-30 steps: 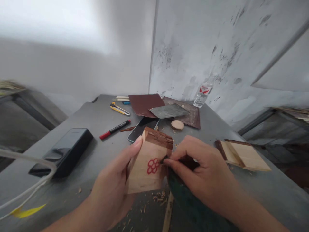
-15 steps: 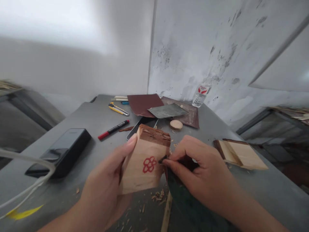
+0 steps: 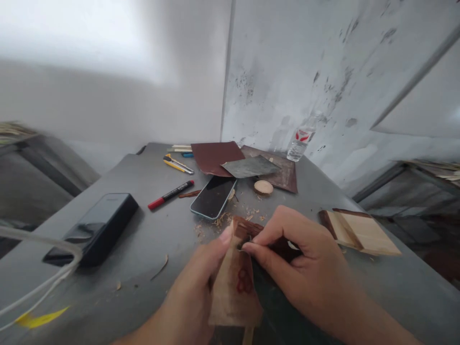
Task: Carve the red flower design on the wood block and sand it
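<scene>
My left hand (image 3: 192, 287) is closed around a pale wooden block (image 3: 228, 302) with a strip of brown bark along its far end. A red flower outline shows on the block, partly covered now. In my right hand (image 3: 304, 256), thumb and fingers pinch a dark sheet of sandpaper (image 3: 268, 294), whose lower part hangs below the hand. The pinched edge of the sheet lies at the block's upper right, close to the bark; the hand hides much of the contact. Wood shavings (image 3: 223, 221) are scattered beyond the block.
A phone (image 3: 212, 197), a red marker (image 3: 170, 195), a yellow utility knife (image 3: 178, 164) and sandpaper sheets (image 3: 217, 155) lie farther back. At left is a black device (image 3: 104, 225) beside a white cable (image 3: 39, 239); at right, wood pieces (image 3: 366, 232). A water bottle (image 3: 298, 146) stands by the wall.
The block has moved right and nearer to me and turned, so the phone shows fully. The pinched sandpaper edge has gone from beside the flower to near the bark end.
</scene>
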`<state>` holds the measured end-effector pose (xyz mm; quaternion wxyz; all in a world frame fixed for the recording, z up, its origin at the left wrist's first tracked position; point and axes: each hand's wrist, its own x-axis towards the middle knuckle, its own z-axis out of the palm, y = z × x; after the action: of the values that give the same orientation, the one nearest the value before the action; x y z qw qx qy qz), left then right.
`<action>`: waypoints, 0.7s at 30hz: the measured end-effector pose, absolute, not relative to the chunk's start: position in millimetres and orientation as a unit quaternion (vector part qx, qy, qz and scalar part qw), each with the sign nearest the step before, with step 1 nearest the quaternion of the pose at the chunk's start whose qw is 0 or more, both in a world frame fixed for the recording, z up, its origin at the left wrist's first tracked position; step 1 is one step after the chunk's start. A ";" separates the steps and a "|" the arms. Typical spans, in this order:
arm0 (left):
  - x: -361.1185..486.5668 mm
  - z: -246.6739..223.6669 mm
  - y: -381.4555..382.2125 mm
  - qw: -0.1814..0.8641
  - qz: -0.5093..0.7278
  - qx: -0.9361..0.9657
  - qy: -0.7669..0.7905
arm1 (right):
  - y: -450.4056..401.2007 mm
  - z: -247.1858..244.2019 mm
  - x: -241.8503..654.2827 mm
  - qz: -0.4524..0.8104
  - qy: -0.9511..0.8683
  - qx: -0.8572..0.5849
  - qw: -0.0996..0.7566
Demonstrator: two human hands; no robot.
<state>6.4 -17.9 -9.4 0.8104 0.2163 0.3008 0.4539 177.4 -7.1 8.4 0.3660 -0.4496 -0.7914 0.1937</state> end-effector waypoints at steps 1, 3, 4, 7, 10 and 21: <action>8.2 -11.0 -18.2 0.821 0.442 0.212 0.292 | -7.3 9.2 177.4 0.196 -0.791 -0.452 0.363; 8.9 -11.4 -17.7 0.827 0.435 0.209 0.288 | -6.4 11.1 179.0 0.201 -0.796 -0.454 0.348; 8.2 -10.5 -17.2 0.826 0.437 0.211 0.288 | -5.5 11.8 180.2 0.203 -0.798 -0.455 0.339; 5.3 -7.4 -15.8 0.816 0.451 0.214 0.291 | -2.2 12.1 183.3 0.200 -0.800 -0.463 0.326; 5.6 -11.1 -16.4 0.804 0.457 0.222 0.309 | -1.4 9.2 182.3 0.198 -0.794 -0.474 0.325; 8.7 5.2 -3.4 0.755 0.462 0.303 0.354 | -9.2 8.1 173.8 0.195 -0.807 -0.441 0.341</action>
<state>8.7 -3.4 5.2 0.7550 0.3031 0.3535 0.4617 173.8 -9.2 8.1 0.3408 -0.4411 -0.8070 0.1950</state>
